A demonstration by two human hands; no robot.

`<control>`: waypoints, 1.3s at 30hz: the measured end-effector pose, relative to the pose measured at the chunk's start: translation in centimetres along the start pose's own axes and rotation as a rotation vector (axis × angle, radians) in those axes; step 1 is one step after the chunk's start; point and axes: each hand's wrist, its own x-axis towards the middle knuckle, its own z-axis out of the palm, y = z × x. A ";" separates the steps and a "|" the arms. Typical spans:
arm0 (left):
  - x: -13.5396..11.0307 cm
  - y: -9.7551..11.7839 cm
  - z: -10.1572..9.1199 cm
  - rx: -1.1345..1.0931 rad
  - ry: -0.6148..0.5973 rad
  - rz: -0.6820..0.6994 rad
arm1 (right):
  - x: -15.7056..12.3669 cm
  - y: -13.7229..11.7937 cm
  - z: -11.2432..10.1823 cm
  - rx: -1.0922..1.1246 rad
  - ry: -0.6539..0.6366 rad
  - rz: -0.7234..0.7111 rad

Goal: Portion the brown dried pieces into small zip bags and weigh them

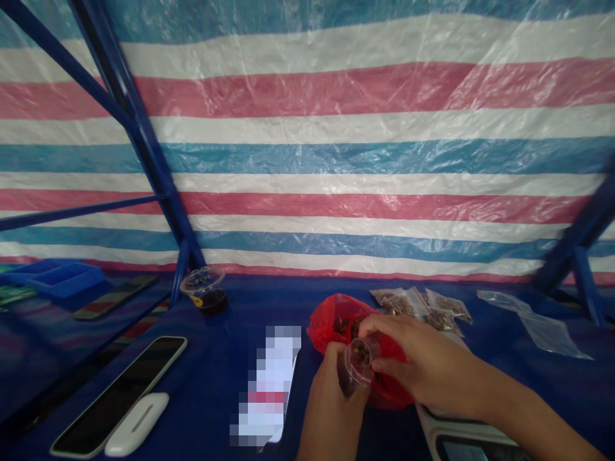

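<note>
Right hand [423, 355]: thumb and fingertips pinched on a small clear cup [361, 351] with brown bits in it. Left hand [334, 397]: fingers closed round a clear bag [355, 372], its mouth at the cup (exact overlap hard to tell, see-through plastic). Just past them at 12 o'clock, red bag [327, 320], open, more brown bits inside, partly hidden by the hands. From the hands: filled clear packets [398, 302] at 1 o'clock, flat clear bags [548, 333] at 2, a device with dark display [480, 449] at 4, partly under the right forearm. Phone with blurred screen [269, 384] at 9; dark-screened phone [120, 397] and white case [137, 426] farther out, same direction; lidded drink [206, 294] at 10.
</note>
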 end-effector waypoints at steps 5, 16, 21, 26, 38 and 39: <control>-0.1 0.3 -0.3 -0.018 -0.020 0.050 | -0.2 -1.0 0.3 -0.028 -0.016 -0.115; 0.0 1.1 -0.4 0.004 0.030 0.033 | 0.0 -1.5 0.9 0.155 -0.018 -0.146; -0.6 1.4 -0.5 0.051 0.040 0.038 | 0.3 0.2 0.5 0.057 0.095 -0.062; -1.3 0.4 0.2 0.103 0.077 0.023 | 0.5 1.9 1.6 0.051 -0.030 -0.003; -0.3 -0.1 -1.0 0.090 0.172 0.089 | -0.1 2.0 0.7 -0.051 -0.092 0.146; -0.5 -0.1 -1.2 0.107 0.190 0.097 | -0.3 1.9 0.6 -0.075 -0.117 0.159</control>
